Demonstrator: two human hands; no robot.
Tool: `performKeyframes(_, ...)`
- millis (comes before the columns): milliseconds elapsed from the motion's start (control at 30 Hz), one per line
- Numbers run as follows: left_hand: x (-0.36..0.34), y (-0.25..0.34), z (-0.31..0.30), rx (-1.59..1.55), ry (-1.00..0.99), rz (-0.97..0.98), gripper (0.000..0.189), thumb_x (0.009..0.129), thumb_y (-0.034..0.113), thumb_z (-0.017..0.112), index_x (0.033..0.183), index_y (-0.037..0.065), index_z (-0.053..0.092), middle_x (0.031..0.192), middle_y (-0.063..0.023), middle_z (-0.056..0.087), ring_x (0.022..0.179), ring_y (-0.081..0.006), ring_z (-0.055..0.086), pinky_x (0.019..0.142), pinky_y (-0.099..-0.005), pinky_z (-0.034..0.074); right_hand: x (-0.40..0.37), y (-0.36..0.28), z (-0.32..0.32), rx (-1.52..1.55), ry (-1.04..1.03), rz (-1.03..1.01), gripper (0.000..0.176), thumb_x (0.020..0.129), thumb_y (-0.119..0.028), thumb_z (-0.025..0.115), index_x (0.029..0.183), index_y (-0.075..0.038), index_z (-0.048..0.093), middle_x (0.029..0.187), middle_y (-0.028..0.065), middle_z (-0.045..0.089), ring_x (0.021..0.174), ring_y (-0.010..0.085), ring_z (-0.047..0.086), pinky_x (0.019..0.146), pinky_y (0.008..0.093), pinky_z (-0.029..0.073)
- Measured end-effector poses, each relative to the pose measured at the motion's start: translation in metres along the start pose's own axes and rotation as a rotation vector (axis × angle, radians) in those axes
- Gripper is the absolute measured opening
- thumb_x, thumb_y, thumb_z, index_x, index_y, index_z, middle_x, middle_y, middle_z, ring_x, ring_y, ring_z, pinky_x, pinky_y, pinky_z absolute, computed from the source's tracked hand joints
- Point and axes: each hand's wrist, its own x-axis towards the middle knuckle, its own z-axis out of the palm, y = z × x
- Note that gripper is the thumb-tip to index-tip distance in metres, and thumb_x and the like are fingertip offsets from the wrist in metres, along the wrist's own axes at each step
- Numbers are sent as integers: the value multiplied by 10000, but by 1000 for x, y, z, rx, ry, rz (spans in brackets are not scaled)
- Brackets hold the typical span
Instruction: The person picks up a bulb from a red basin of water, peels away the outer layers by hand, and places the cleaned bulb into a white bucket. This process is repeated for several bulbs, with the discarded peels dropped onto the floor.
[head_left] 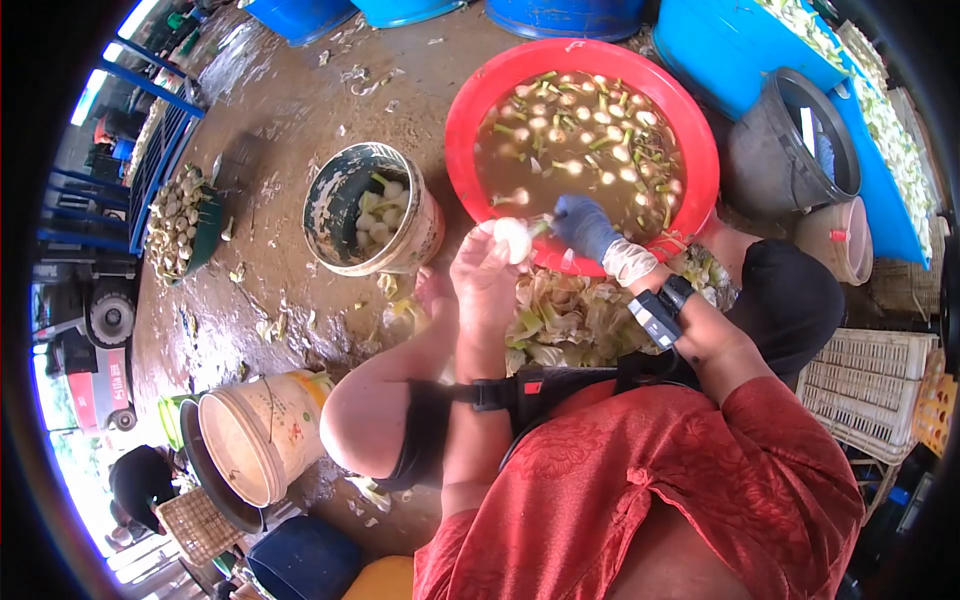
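My left hand [487, 260] is bare, its fingers closed round a peeled white bulb [513, 240] that looks like fresh garlic. A short green stem points from it toward my right hand [585, 228]. That hand wears a blue glove and is closed at the stem's end; whether a small tool is also in it I cannot make out. Both hands are over the near rim of a red basin [468, 130], where many similar bulbs float in brown water. Beneath them lies a heap of peeled skins [565, 312].
A worn bucket [425, 235] holding some bulbs stands to the left. Farther left is a green container [207, 235] heaped with unpeeled bulbs. Blue tubs [740, 50], a black bucket [765, 155] and a white crate [862, 385] stand right. Wet floor [260, 130] carries scattered skins.
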Motion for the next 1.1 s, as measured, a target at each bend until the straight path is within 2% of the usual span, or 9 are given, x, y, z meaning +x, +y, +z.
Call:
performKeyframes(133, 2, 6, -7, -225, -89, -22, 196, 861, 49, 602, 1043, -10, 562, 1062, -203, 606, 828, -286, 610, 629, -301, 497, 10, 72, 28, 118, 155, -154, 166, 824, -198, 616, 791, -38, 647, 737, 203, 619, 692, 304, 634, 647, 376, 494)
performKeyframes(200, 5, 1, -15, -188, -72, -62, 197, 872, 46, 583, 1060, -10, 563, 1060, -195, 607, 828, -281, 610, 646, -301, 504, -5, 36, -3, 341, -60, 86, 146, 822, -171, 639, 850, -30, 664, 771, 176, 638, 730, 174, 646, 671, 318, 500)
performKeyframes(267, 5, -4, -14, -144, -56, -74, 211, 877, 47, 575, 1079, -12, 561, 1057, -189, 608, 826, -269, 612, 646, -300, 505, -20, 1, -24, 1056, -23, -178, 144, 817, -131, 652, 905, -19, 670, 788, 141, 646, 757, 94, 611, 700, 281, 496)
performKeyframes(467, 8, -8, -4, 34, 42, -83, 244, 910, 79, 536, 1120, -41, 562, 1050, -117, 617, 893, -166, 603, 727, -306, 517, -23, -26, -37, 315, -136, -510, 215, 759, -104, 678, 954, -14, 668, 865, 153, 662, 773, 233, 652, 728, 320, 500)
performKeyframes(600, 2, -8, -10, 623, 27, -91, 233, 843, 162, 652, 993, -11, 612, 800, -17, 584, 705, -80, 536, 631, -220, 444, -18, -23, -29, 94, -273, -572, 203, 712, -140, 691, 886, -37, 692, 782, 161, 654, 713, 291, 635, 682, 359, 493)
performKeyframes(867, -2, 5, 0, 844, -25, 3, 334, 739, 173, 742, 996, -12, 634, 757, -3, 590, 654, -66, 509, 585, -209, 412, -31, -9, -13, 237, -125, -780, 204, 734, -144, 672, 903, -29, 670, 768, 140, 648, 650, 286, 626, 635, 360, 499)
performKeyframes(1000, -4, -3, -7, 695, -28, 41, 370, 731, 186, 735, 1036, -2, 642, 781, -21, 621, 677, -94, 555, 606, -229, 447, -49, -12, -6, 647, -347, -619, 167, 820, -134, 618, 952, -35, 643, 711, 88, 606, 671, 223, 626, 555, 328, 506)
performKeyframes(1067, -1, -4, -1, 552, 71, -37, 374, 727, 198, 738, 1024, -8, 640, 773, -24, 619, 665, -97, 554, 588, -229, 442, -49, -14, -1, 1220, -601, 185, 165, 833, -133, 619, 965, -36, 641, 711, 82, 611, 679, 196, 616, 587, 306, 503)
performKeyframes(1100, 0, -5, 1, 404, 167, -113, 378, 724, 209, 740, 1012, -14, 639, 765, -26, 618, 653, -100, 554, 571, -229, 437, -47, -9, 7, 1222, -601, 186, 165, 833, -133, 619, 965, -36, 641, 711, 82, 611, 679, 196, 616, 587, 306, 503)
